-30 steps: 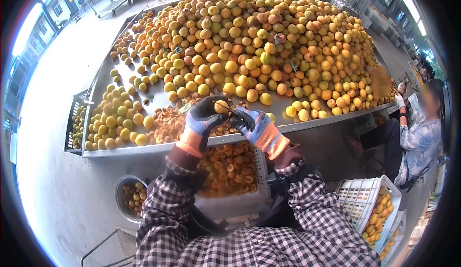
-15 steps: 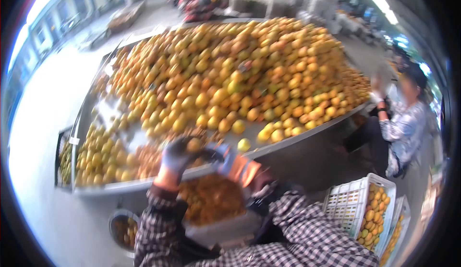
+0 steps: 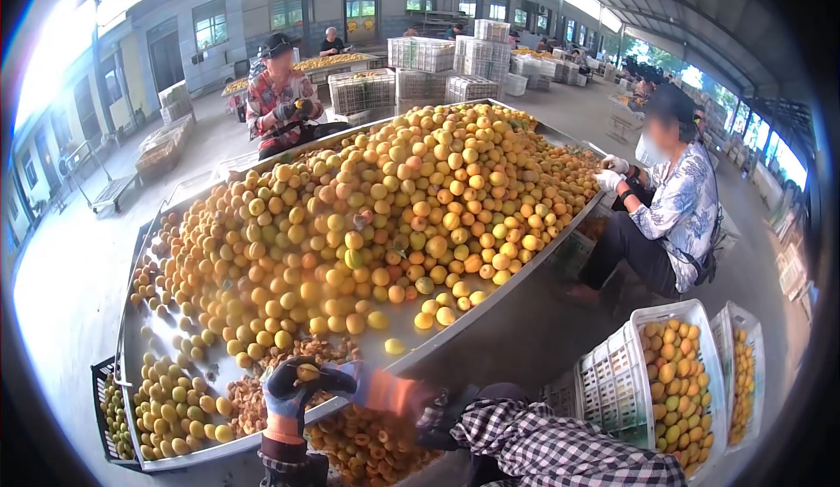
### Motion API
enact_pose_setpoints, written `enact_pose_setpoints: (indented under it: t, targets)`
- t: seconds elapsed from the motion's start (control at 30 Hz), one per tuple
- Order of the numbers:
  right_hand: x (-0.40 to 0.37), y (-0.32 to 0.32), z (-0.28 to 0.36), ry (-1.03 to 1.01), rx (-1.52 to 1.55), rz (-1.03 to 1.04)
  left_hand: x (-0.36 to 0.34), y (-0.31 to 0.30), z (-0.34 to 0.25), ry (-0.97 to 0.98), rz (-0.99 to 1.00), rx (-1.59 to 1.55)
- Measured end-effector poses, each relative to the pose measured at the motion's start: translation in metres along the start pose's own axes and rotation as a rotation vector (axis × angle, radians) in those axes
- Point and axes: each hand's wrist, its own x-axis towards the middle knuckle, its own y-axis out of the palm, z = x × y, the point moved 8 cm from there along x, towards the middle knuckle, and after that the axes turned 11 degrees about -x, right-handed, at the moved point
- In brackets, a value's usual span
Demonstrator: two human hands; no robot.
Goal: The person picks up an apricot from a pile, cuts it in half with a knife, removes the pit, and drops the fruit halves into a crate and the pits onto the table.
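My left hand (image 3: 289, 399), in a dark-palmed glove with an orange cuff, is closed round a yellow-brown fruit (image 3: 307, 371) at the table's near edge. Against it is my right hand (image 3: 350, 382), gloved the same way and blurred, its fingers at the fruit; what they grip is hidden. Behind both hands lie brown fruit pieces (image 3: 249, 406) on the metal table. A large heap of yellow-orange fruit (image 3: 411, 198) covers much of the tabletop. Below my hands is a container of orange fruit pieces (image 3: 372, 443).
Greener fruit (image 3: 171, 408) lies at the table's left end, beside a black crate (image 3: 103, 378). White crates of fruit (image 3: 617, 382) stand at the lower right. One person (image 3: 674, 198) sits on the right, another (image 3: 280, 106) across the table. Stacked crates (image 3: 481, 58) stand behind.
The view has tilted up and shifted, showing more of the hall and the person across the table. My hands now appear lower and further left, still together around a fruit.
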Motion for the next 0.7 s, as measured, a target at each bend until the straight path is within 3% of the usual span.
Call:
enact_pose_setpoints:
  t: [0.03, 0.13, 0.23, 0.37, 0.47, 0.7]
  targets:
    - [0.004, 0.008, -0.011, -0.174, -0.007, -0.098, 0.000, 0.000, -0.003, 0.004, -0.009, 0.001]
    - [0.009, 0.016, -0.021, -0.155, -0.025, -0.087, 0.000, -0.002, 0.002, 0.030, 0.001, -0.004]
    - [0.008, 0.014, -0.017, -0.152, 0.095, -0.146, -0.007, 0.017, -0.006, -0.049, -0.103, -0.368]
    - [0.015, 0.020, -0.026, -0.135, -0.013, -0.182, -0.007, 0.031, -0.002, -0.092, -0.080, -0.428]
    - [0.009, 0.016, -0.007, -0.240, -0.069, -0.233, -0.009, 0.042, -0.020, -0.136, -0.124, -0.531]
    - [0.013, 0.026, -0.006, -0.021, -0.099, -0.103, -0.012, 0.026, 0.005, -0.152, -0.244, -0.435]
